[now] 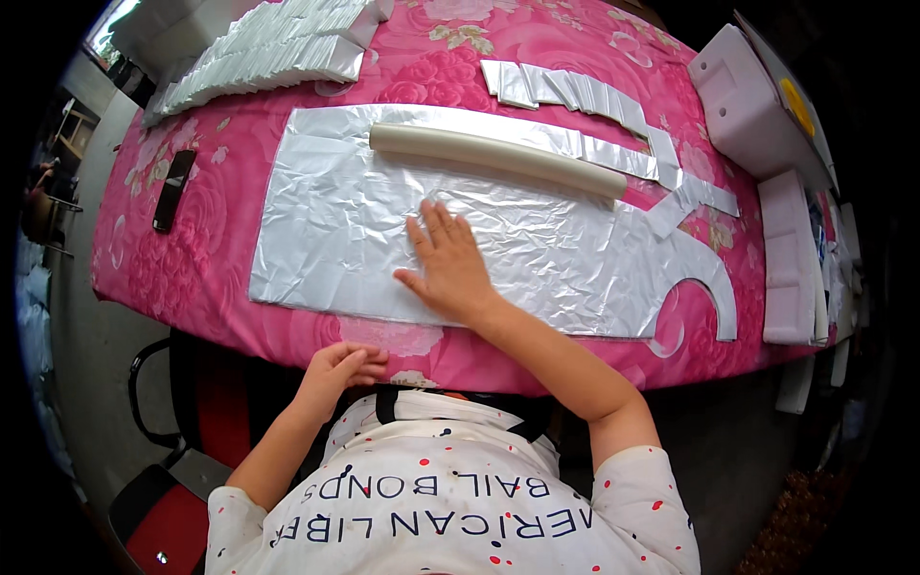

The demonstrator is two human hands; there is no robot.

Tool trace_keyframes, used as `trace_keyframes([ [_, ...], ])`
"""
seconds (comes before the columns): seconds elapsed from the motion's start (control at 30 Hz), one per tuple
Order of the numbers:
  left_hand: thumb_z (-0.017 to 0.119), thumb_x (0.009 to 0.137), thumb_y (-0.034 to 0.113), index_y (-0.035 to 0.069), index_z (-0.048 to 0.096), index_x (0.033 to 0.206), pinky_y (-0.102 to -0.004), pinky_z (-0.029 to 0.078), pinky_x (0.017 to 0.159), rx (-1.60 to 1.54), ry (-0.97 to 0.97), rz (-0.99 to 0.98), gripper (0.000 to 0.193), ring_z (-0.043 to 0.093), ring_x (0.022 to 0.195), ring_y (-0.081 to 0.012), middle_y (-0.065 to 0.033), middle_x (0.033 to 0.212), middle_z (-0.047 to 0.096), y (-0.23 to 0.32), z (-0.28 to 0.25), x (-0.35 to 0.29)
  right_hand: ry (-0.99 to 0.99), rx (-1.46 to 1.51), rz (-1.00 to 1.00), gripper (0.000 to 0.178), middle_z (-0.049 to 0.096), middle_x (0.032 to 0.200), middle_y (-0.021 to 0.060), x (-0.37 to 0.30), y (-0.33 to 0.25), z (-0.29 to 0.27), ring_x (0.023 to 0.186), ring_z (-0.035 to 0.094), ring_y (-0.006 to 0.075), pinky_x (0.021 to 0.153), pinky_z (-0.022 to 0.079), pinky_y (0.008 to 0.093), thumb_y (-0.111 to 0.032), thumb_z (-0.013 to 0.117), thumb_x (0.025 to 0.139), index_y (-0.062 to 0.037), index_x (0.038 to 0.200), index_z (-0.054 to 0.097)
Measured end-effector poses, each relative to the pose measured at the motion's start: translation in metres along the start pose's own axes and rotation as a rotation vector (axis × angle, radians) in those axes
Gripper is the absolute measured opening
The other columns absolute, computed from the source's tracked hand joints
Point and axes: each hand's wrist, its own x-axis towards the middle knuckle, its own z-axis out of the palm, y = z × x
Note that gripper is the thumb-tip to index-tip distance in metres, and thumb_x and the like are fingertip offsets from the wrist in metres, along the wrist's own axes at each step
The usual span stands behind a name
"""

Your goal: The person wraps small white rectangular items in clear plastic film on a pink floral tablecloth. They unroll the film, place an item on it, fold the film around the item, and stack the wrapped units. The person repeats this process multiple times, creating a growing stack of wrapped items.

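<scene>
Two bare hands, one on the work, one off it. Right hand: palm down, fingers slightly spread, thumb out, laid on the middle of the silver sheet, probably to smooth or steady its creased surface. Left hand: at the near table edge, fingers loosely bent, nothing visible in them; apart from the sheet.

One silver sheet, wide, wrinkled, lying across the middle of the table. One pale tube, lengthwise over its far part, sloping nearer toward the right; its weight seems to keep that side down. One row of silver strips, far right, overlapped, perhaps so that each edge stays easy to lift. One curved silver band, right, bowed around bare cloth; whether it joins the sheet cannot be told.

One mass of silver packets, far left, closely ranked, likely to save room. One dark phone, left, beside the sheet, apparently out of the way. One pink floral tablecloth, beneath all.
</scene>
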Motion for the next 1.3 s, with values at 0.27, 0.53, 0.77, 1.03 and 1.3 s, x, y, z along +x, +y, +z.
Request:
trace_keyframes([
  [0.27, 0.05, 0.092, 0.017, -0.002, 0.056, 0.106, -0.0279, 0.052, 0.074, -0.353, 0.209, -0.141, 0.024, 0.061, 0.089, -0.0161, -0.0123, 0.101, 0.063, -0.032, 0.006, -0.032, -0.257, 0.44, -0.156, 0.067, 0.022, 0.144, 0.0219, -0.037, -0.114, 0.031, 0.136, 0.014, 0.0358, 0.11, 0.011, 0.0466, -0.045, 0.047, 0.087, 0.0001, 0.135, 0.034],
  [0.53, 0.065, 0.075, 0.007, 0.0, 0.064, 0.075, -0.0256, 0.046, 0.054, 0.673, 0.168, 0.369, 0.008, 0.06, 0.055, -0.0175, -0.0078, 0.066, 0.064, 0.001, 0.011, -0.024, -0.239, 0.377, -0.529, 0.035, 0.041, 0.131, 0.0209, -0.031, -0.078, -0.015, 0.133, 0.023, 0.035, 0.106, 0.023, 0.0479, -0.027, 0.063, 0.076, 0.0006, 0.096, 0.058],
  [0.77, 0.068, 0.072, 0.009, 0.004, 0.067, 0.092, -0.0304, 0.049, 0.065, 0.827, 0.245, 0.662, 0.021, 0.064, 0.071, -0.0233, -0.0124, 0.083, 0.067, 0.034, 0.029, -0.005, -0.109, 0.532, -0.318, 0.012, 0.06, 0.108, 0.0054, -0.028, 0.027, -0.081, 0.114, 0.05, 0.0267, 0.09, 0.044, 0.0378, -0.008, 0.068, 0.075, -0.0071, 0.079, 0.057],
  [1.03, 0.068, 0.072, 0.008, 0.003, 0.066, 0.097, -0.0303, 0.051, 0.07, 0.825, 0.144, 0.601, 0.025, 0.065, 0.08, -0.0249, -0.0127, 0.088, 0.067, 0.038, 0.04, 0.0, 0.551, 0.55, 0.525, 0.019, 0.062, 0.074, 0.001, -0.015, 0.281, -0.183, 0.067, 0.053, 0.0048, 0.061, 0.043, 0.0209, -0.017, 0.06, 0.087, 0.0016, 0.087, 0.063],
  [1.3, 0.068, 0.073, 0.008, 0.003, 0.065, 0.097, -0.0301, 0.051, 0.067, 0.894, 0.117, 0.598, 0.026, 0.065, 0.079, -0.0253, -0.0132, 0.088, 0.067, 0.044, 0.051, 0.008, 0.354, -0.119, 0.949, 0.033, 0.066, 0.079, 0.011, -0.013, 0.393, -0.188, 0.068, 0.063, 0.0213, 0.064, 0.048, 0.0334, -0.028, 0.073, 0.07, -0.002, 0.089, 0.066],
])
